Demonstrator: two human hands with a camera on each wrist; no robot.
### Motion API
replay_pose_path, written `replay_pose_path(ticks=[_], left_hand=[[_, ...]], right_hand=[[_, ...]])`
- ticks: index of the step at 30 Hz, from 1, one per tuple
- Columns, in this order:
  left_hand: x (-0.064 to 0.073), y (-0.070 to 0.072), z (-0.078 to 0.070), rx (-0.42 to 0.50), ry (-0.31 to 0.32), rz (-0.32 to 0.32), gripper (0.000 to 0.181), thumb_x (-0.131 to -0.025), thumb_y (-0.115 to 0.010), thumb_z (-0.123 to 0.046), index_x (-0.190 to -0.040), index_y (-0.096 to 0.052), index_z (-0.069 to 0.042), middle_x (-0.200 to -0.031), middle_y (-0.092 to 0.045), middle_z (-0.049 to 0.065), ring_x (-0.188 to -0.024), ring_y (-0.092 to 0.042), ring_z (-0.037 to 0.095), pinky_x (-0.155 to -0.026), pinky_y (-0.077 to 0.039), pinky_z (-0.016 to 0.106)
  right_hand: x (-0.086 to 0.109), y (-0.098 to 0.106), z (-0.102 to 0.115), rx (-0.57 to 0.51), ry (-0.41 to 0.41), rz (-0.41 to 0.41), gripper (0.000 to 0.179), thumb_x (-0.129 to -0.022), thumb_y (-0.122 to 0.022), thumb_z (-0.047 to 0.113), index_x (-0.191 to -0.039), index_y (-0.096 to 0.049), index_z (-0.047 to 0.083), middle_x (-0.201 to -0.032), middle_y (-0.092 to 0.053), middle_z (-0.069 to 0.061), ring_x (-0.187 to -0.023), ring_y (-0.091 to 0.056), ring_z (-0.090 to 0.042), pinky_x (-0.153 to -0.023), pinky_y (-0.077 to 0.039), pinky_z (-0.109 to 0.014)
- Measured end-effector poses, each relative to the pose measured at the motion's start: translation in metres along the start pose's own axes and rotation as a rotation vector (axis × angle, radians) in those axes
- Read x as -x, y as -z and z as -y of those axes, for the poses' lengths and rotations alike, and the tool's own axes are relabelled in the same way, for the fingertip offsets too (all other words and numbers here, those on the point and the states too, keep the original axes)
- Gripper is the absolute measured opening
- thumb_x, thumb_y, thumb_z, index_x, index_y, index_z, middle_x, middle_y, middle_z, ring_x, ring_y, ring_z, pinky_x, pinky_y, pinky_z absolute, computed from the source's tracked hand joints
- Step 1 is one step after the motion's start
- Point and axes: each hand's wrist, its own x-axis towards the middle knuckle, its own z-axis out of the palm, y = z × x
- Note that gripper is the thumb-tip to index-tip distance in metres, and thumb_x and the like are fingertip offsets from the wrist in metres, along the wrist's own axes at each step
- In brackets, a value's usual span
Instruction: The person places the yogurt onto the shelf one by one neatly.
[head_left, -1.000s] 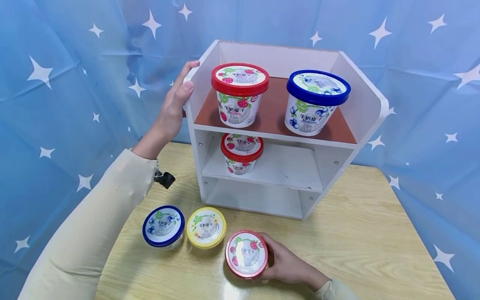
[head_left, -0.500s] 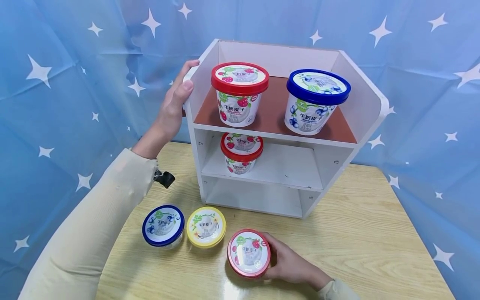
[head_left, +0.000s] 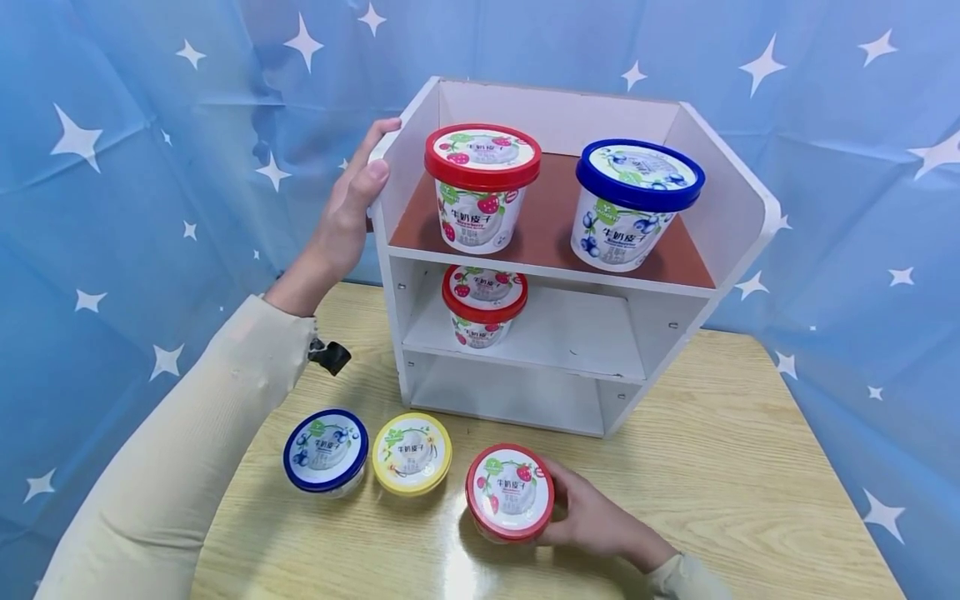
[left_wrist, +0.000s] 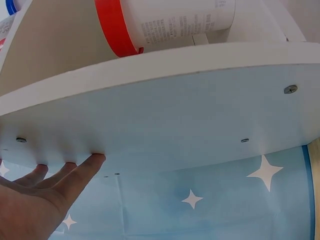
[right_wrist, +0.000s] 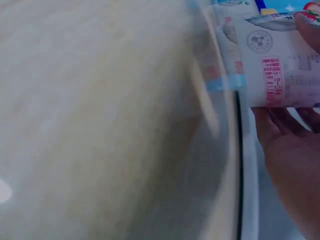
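Working at pale wood-grain surface (head_left: 750,433), w/ blue star-print curtain (head_left: 840,100) behind & white shelf unit (head_left: 551,333) on top. Gripping red-lidded tub (head_left: 510,493) in R hand (head_left: 596,518), w/ fingers & thumb curled round it, just R of yellow-lidded tub (head_left: 412,454); can't tell if touching surface. Showing white lid centre w/ strawberries & Chinese text. Resting L hand (head_left: 341,217), w/ fingers straight, on shelf unit's L side.

Held tub (right_wrist: 275,67) partly off R-wrist cam
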Motion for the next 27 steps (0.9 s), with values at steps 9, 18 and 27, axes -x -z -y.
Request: replay_pose_path(ticks=[9,18,27], left_hand=[[0.0,0.0,0.001,-0.004,0.0,0.001,0.061,-0.092,-0.038,-0.045,-0.149,-0.034,-0.025,-0.137,-0.043,0.008,-0.117,-0.043,0.032,-0.086,-0.047,0.045],[0.001,-0.001,0.001,-0.008,0.003,0.003,0.061,-0.092,-0.039,-0.044,-0.15,-0.034,-0.025,-0.138,-0.043,0.007,-0.118,-0.043,0.031,-0.087,-0.048,0.046],[0.001,-0.001,0.0,0.001,-0.003,-0.001,0.061,-0.092,-0.039,-0.043,-0.15,-0.034,-0.024,-0.138,-0.043,0.009,-0.118,-0.043,0.032,-0.087,-0.047,0.045]], right_hand=[[0.001,0.014,0.016,0.068,-0.002,-0.033,0.086,-0.078,-0.084,0.012,-0.15,-0.036,0.013,-0.142,-0.046,-0.007,-0.132,-0.04,-0.03,-0.103,-0.036,-0.028],[0.007,0.031,0.028,0.072,0.117,-0.057,0.077,-0.082,-0.078,0.005,-0.147,-0.037,0.002,-0.141,-0.045,-0.017,-0.129,-0.044,-0.023,-0.1,-0.039,-0.031],[0.011,0.046,0.038,0.063,0.212,-0.128,0.068,-0.081,-0.073,-0.006,-0.139,-0.038,-0.009,-0.129,-0.055,-0.008,-0.117,-0.054,-0.015,-0.094,-0.046,-0.031]])
